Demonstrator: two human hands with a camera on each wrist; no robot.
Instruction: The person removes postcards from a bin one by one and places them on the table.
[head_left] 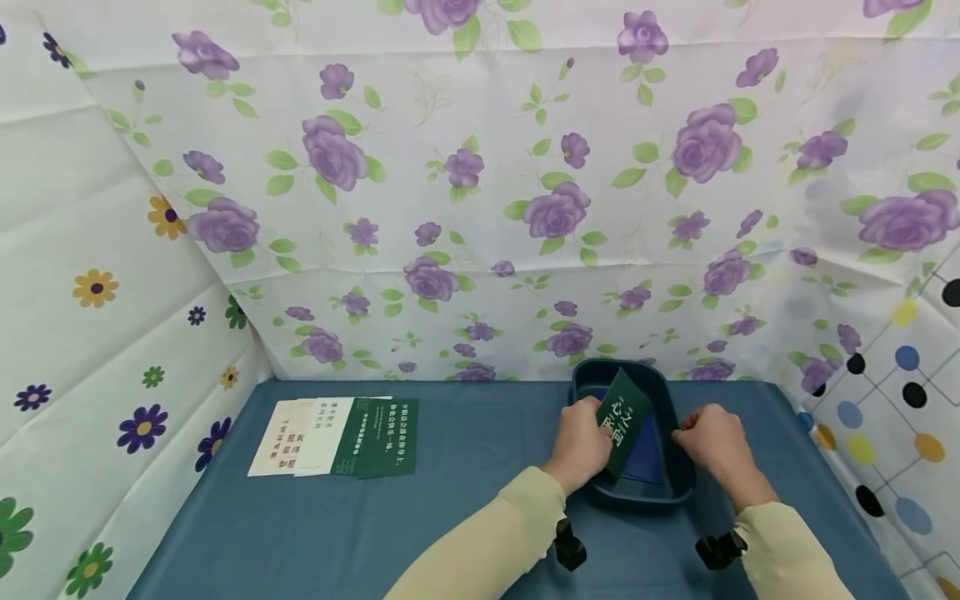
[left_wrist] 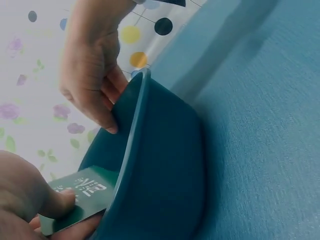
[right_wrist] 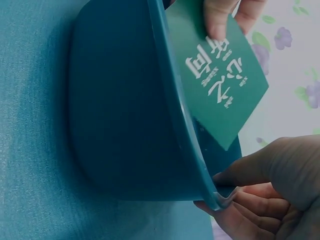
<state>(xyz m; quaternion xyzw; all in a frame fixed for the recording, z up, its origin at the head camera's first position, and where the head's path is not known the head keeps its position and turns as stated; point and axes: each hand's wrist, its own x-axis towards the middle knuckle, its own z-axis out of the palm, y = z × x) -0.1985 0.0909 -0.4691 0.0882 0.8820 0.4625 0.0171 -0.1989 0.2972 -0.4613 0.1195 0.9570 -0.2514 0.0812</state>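
My left hand (head_left: 581, 446) pinches a green card (head_left: 626, 417) with white characters, held tilted over a dark blue-green plastic basin (head_left: 678, 479). In the left wrist view the thumb lies on top of the card (left_wrist: 85, 192), with fingers beneath it. My right hand (head_left: 716, 446) is at the basin's right side. The right wrist view shows its thumb inside and its fingers outside, gripping the rim (right_wrist: 220, 199). A blue card-like sheet (head_left: 645, 458) lies in the basin, partly covered by the green card.
Several white and green printed cards (head_left: 322, 437) lie overlapping in a row at the table's left. The table has a blue cover (head_left: 465, 500). A flowered sheet (head_left: 480, 208) hangs behind, and patterned sheets stand along both sides.
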